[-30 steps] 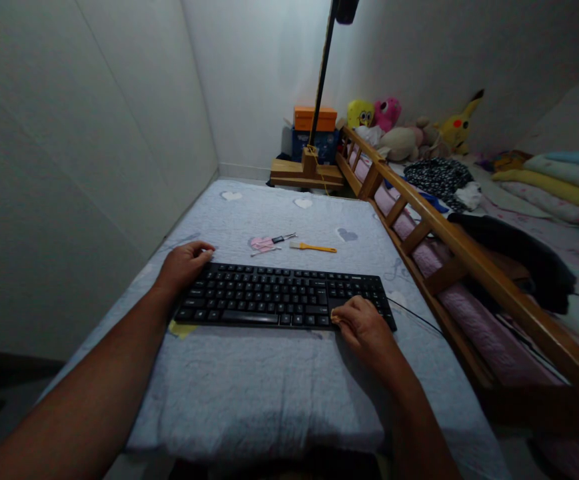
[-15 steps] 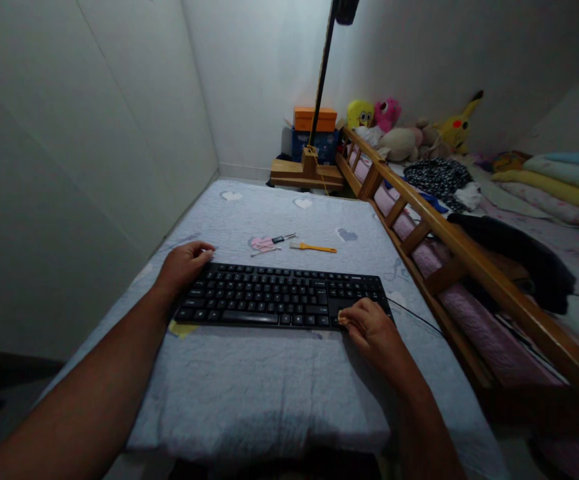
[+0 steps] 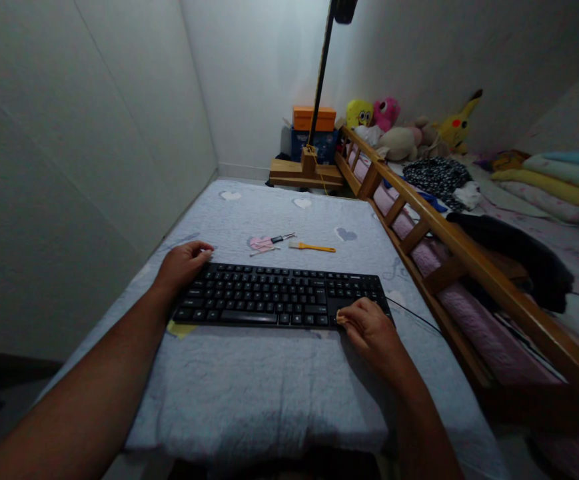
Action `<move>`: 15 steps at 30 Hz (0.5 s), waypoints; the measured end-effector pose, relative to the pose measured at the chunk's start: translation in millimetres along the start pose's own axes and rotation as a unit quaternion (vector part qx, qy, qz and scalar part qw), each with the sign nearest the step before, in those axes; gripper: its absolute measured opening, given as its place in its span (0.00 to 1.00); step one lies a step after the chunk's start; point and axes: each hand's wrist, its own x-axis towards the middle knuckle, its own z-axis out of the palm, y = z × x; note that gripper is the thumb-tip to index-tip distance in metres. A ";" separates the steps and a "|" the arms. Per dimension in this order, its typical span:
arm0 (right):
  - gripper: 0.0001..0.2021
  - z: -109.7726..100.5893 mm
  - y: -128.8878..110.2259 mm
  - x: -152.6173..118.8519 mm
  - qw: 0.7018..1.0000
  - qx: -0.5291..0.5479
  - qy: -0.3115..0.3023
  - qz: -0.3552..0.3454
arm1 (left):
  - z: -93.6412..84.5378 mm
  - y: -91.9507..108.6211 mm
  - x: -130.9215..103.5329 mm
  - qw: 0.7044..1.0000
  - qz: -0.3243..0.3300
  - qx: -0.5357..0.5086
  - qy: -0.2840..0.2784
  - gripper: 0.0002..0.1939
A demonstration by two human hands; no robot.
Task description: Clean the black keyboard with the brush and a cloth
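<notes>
A black keyboard (image 3: 269, 297) lies across a pale blue quilted surface (image 3: 269, 387). My left hand (image 3: 182, 265) is curled over the keyboard's far left corner and holds it. My right hand (image 3: 372, 330) rests at the keyboard's near right corner, below the number keys. Its fingers pinch a small pale yellowish piece (image 3: 340, 319) against the keyboard's front edge. What that piece is cannot be made out. A thin black cable (image 3: 414, 313) runs off to the right from the keyboard.
Behind the keyboard lie a pink tool (image 3: 262, 244), a small screwdriver (image 3: 284, 237) and a yellow-handled brush (image 3: 312, 247). A yellow scrap (image 3: 179, 329) peeks out under the keyboard's left end. A wooden bed rail (image 3: 444, 233) borders the right, a wall (image 3: 94, 133) the left. A pole stand (image 3: 306, 172) stands at the back.
My right hand has slid a little to the right along the keyboard's front edge with the pale piece. My left hand has stayed on the far left corner.
</notes>
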 end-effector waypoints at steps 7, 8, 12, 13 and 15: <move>0.09 4.4 -9.3 4.2 1.000 -0.011 -0.012 -0.009 | -0.1 1.1 0.3 1.000 0.004 0.005 -0.002 0.24; 0.09 4.5 -8.8 4.0 1.000 -0.009 -0.009 -0.010 | 0.3 0.7 0.5 1.000 0.004 0.004 -0.001 0.24; 0.10 4.5 -4.0 1.9 1.000 -0.002 -0.004 -0.010 | 0.9 -0.6 1.2 1.000 0.005 -0.006 0.001 0.24; 0.10 4.4 -2.5 1.5 1.000 -0.002 -0.004 -0.009 | 0.8 -0.6 1.2 1.000 0.007 -0.007 0.001 0.24; 0.10 4.0 0.4 0.9 1.000 -0.002 0.000 -0.008 | 0.5 -0.3 0.9 1.000 0.009 -0.007 0.002 0.24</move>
